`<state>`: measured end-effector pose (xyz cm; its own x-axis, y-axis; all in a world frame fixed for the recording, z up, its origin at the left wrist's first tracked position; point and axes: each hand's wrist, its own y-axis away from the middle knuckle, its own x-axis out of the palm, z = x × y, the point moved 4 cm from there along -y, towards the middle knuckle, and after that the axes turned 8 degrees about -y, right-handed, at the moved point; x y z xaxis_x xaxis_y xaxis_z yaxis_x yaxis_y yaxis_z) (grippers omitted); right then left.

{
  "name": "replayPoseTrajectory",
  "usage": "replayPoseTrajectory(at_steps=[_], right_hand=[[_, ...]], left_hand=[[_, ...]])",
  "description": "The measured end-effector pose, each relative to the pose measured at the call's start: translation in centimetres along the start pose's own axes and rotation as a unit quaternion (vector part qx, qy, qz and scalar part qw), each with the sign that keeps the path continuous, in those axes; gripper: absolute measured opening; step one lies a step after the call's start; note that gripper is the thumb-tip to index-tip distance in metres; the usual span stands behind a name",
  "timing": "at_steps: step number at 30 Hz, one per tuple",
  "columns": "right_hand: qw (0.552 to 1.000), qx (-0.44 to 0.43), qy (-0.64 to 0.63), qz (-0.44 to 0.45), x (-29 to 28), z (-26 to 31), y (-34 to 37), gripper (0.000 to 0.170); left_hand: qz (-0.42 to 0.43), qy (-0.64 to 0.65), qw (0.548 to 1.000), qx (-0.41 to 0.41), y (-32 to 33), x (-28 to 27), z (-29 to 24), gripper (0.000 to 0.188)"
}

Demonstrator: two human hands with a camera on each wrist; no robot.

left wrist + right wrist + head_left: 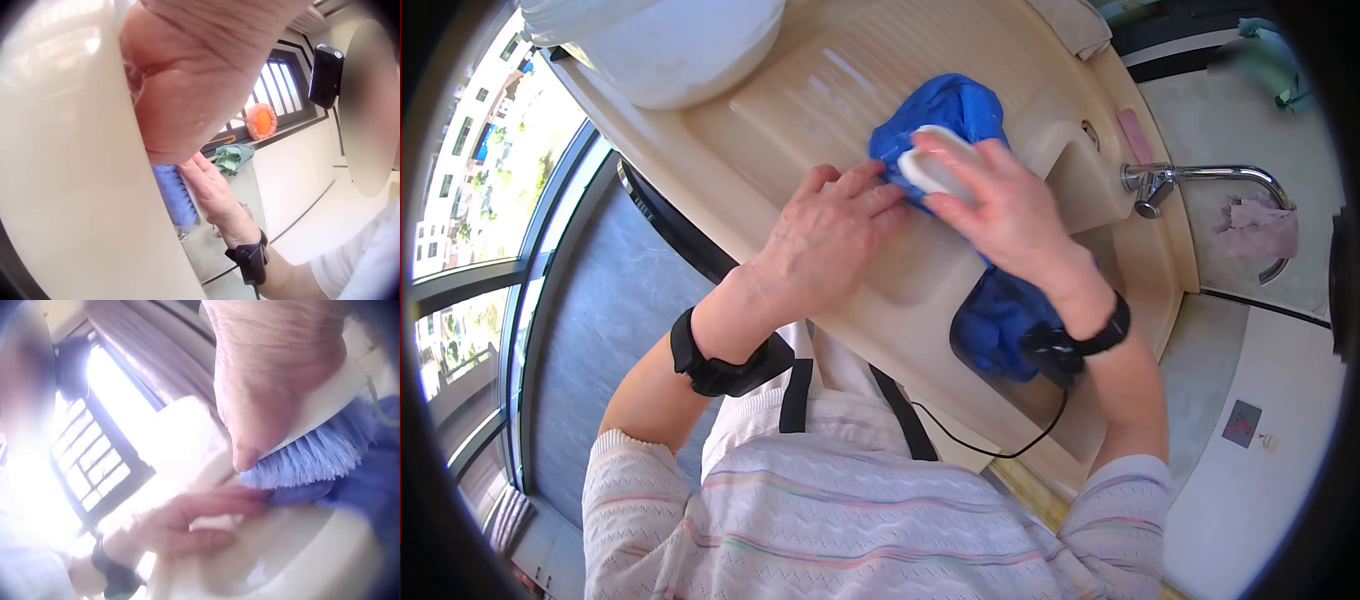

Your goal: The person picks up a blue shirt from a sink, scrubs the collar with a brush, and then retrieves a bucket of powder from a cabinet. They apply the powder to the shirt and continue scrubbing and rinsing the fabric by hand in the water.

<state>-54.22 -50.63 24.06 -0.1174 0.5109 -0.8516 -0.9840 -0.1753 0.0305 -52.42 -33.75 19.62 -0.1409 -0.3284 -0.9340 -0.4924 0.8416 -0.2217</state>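
Observation:
My right hand (1015, 215) grips a white-backed scrub brush (920, 176) from above. In the right wrist view its light-blue bristles (315, 453) press against blue cloth (945, 105). That cloth lies bunched on the ribbed slope of a beige laundry sink (800, 125). More blue fabric (1005, 320) hangs down into the basin beneath my right wrist. My left hand (825, 240) rests at the cloth's near-left edge, close beside the brush. Its fingers (231, 500) stretch out toward the cloth under the bristles, with the thumb apart from them.
A large white bucket (670, 60) stands at the sink's upper left. On the right, a chrome faucet (1200, 175) juts from the wall side, with a pinkish rag (1258, 228) by its spout. A black cable (990, 455) loops from my right wrist. Windows line the left.

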Motion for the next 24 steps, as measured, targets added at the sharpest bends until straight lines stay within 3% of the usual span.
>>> replayPoseTrajectory(at_steps=[2,3,6,7,9,10,11,13,15,17,20,24], right_hand=[[0.990,-0.034,0.135,-0.007,1.4,-0.3,-1.2,0.042],[0.990,-0.032,0.137,-0.004,1.3,-1.1,-1.6,0.042],[0.970,0.108,0.217,0.012,-1.5,-4.2,-3.2,0.042],[0.969,0.104,0.224,0.009,-1.7,-3.6,-3.2,0.042],[0.980,0.005,0.197,-0.010,-0.6,-0.9,-2.1,0.043],[0.983,-0.084,0.163,-0.025,0.4,0.9,-1.5,0.044],[0.983,-0.038,0.175,0.031,1.7,1.9,-1.1,0.044],[0.978,-0.023,0.205,0.001,1.1,-0.9,-2.1,0.044],[0.970,0.094,0.226,0.000,-1.4,-3.7,-4.0,0.044],[0.968,0.074,0.240,-0.007,-1.5,-3.6,-3.8,0.044],[0.984,-0.074,0.162,0.013,1.3,1.7,-1.0,0.045],[0.972,0.026,0.233,-0.016,-0.3,-2.8,-2.8,0.045]], left_hand=[[0.001,0.005,1.000,0.002,0.0,-0.1,0.3,0.027],[0.000,0.009,1.000,0.002,0.0,0.0,0.5,0.027],[-0.006,0.003,1.000,0.008,-0.1,-0.1,0.5,0.028],[-0.007,0.002,1.000,0.007,-0.1,-0.1,0.6,0.028],[-0.008,0.004,1.000,0.003,-0.1,-0.2,0.5,0.027],[0.014,0.006,1.000,-0.001,-0.1,-0.2,0.5,0.027],[0.037,0.008,0.999,-0.005,-0.2,-0.1,0.5,0.027],[0.019,0.011,1.000,-0.004,0.0,0.2,0.6,0.027],[-0.004,0.010,1.000,-0.001,0.1,0.1,0.6,0.027],[0.000,0.024,1.000,-0.004,0.1,0.1,0.7,0.027],[0.026,0.030,0.999,-0.009,0.0,0.0,0.7,0.026],[-0.020,0.028,0.999,0.002,0.3,0.0,0.8,0.026]])
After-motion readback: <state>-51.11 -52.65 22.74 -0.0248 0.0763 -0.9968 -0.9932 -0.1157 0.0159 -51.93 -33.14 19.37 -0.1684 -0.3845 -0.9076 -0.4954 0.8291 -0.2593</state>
